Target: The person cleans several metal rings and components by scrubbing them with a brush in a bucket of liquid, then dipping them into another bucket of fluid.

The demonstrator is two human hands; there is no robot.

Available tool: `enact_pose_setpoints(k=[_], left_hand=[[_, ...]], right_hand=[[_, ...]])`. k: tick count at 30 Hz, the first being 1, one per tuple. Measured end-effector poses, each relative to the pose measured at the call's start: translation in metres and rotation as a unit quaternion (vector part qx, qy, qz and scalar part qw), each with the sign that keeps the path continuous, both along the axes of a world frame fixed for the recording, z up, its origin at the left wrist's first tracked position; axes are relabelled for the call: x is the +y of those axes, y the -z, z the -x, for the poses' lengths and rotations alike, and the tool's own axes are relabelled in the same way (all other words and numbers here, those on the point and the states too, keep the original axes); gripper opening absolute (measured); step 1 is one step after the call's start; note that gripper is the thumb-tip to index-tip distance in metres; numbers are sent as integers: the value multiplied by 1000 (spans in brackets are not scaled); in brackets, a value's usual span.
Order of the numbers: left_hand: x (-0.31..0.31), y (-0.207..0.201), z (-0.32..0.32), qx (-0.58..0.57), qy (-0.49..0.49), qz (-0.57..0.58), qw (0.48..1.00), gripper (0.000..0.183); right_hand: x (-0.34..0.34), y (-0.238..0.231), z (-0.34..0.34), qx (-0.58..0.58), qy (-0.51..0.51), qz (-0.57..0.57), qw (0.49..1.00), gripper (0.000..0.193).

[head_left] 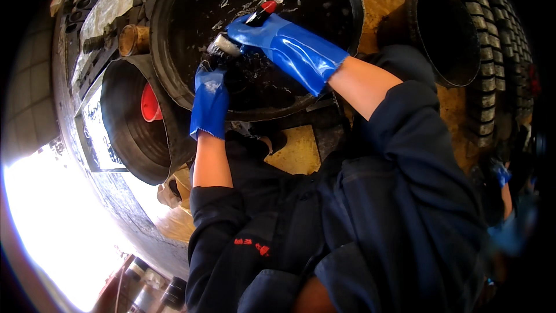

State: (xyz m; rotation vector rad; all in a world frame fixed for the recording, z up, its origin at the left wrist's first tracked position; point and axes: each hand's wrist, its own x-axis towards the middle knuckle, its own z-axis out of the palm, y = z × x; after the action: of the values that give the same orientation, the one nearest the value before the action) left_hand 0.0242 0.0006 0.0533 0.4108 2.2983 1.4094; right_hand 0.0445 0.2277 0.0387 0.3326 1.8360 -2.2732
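"Black tub [171, 84]: contents?"
"One brush-like tool [227, 45], pale-collared, inside the tub's rim as seen from above. My blue-gloved right hand [253, 30]: grip closed round its red-ended handle [269, 6]. My left hand [211, 90]: beside its dark end, over the tub's near-left side; grip obscured, cannot tell."
"Handling?"
"Probably light, stiff, slippery if wet. Hold by the handle."
"Lettering?"
"Tool: none readable. My dark jacket [324, 220]: red marks [262, 250], illegible."

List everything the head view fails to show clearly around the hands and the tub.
In the head view:
Left hand: fingertips lost in shadow.
Red-ended tool: middle covered by the right hand.
Black tub: far rim cut off by the upper edge; bottom hidden by darkness and glints.
Another person's blue glove: small, blurred.
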Motion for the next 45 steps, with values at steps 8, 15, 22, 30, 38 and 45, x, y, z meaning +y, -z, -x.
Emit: enact_pose_setpoints(k=[8, 15, 22, 30, 38, 45], left_hand=[[-6, 10, 14, -108, -101, -131, 980, 29], [18, 2, -1, -95, -101, -78, 987, 47], [-15, 52, 10, 222, 283, 287, 888, 37], [21, 64, 19, 33, 137, 95, 985, 29], [-23, 70, 34, 2, 279, 152, 948, 43], [67, 29, 14, 98, 166, 530, 826, 33]], right_hand=[[8, 9, -18, -208, 171, -43, 962, 35], [18, 44, -23, -248, 121, -229, 933, 39], [29, 3, -11, -210, 139, -166, 953, 36], [52, -11, -22, -185, 166, -202, 947, 35], [64, -6, -22, -178, 152, -240, 942, 36], [53, 20, -31, -189, 100, -289, 933, 44]])
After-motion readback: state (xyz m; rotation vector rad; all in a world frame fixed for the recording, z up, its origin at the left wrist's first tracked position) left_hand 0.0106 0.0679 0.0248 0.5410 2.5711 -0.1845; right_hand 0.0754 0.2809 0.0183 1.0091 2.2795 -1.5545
